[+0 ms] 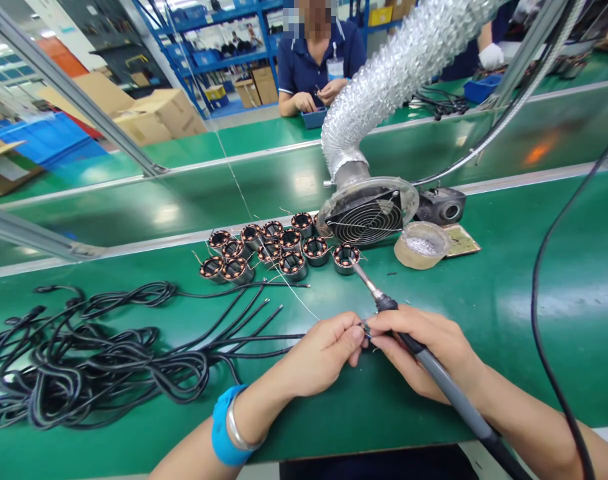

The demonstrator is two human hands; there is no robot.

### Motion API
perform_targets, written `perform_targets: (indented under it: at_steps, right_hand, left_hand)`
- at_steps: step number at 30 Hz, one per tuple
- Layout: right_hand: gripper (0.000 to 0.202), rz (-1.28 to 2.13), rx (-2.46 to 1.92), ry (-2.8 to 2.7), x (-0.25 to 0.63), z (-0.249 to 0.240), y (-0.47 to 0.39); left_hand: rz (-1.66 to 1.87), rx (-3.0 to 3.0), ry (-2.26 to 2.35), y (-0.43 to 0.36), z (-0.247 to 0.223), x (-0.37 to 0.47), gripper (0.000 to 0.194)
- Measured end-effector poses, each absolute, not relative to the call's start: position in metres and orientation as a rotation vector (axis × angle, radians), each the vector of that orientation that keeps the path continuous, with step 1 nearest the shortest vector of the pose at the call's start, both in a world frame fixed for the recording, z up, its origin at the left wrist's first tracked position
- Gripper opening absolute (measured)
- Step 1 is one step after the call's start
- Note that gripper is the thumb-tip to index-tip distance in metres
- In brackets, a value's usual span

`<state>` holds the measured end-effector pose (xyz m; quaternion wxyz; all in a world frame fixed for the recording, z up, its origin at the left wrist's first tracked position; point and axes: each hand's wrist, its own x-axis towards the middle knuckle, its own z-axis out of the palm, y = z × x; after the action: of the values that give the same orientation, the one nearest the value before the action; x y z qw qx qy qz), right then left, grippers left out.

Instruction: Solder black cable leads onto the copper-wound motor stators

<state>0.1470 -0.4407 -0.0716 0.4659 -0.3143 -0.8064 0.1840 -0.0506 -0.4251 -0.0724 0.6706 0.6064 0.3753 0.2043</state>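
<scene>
The left hand [329, 350] holds a black cable [284, 338], the right hand [429, 347] a soldering iron [445, 385].

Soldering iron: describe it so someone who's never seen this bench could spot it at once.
On the near green bench, in front of the fan with the silver duct, find the wearer's right hand. The soldering iron held there points forward and left, toward the copper-wound rings. Unlike the looped black cables, it is straight, with a grey handle section and metal tip.
</scene>
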Motion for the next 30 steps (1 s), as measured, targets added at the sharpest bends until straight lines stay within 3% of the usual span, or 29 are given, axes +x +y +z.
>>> perform_targets:
  at_steps: [8,15,21,30]
  right_hand:
    - [0.029,0.171,-0.835,-2.007,0.143,-0.081,-0.445]
    - [0.027,0.561,-0.807,-2.101,0.155,-0.071,-0.439]
    - [0.024,0.324,-0.972,-1.794,0.137,-0.084,-0.44]
    - [0.03,0.19,-0.899,-1.945,0.137,-0.081,-0.439]
  left_hand:
    - [0.498,0.862,0.964,-0.428,-0.068,-0.036,0.038]
    - [0.594,0.87,1.036,-0.431,-0.071,-0.031,0.034]
    - [0.684,0.881,1.103,-0.432,-0.074,-0.027,0.031]
    - [0.738,0.994,1.229,-0.435,-0.084,-0.026,0.031]
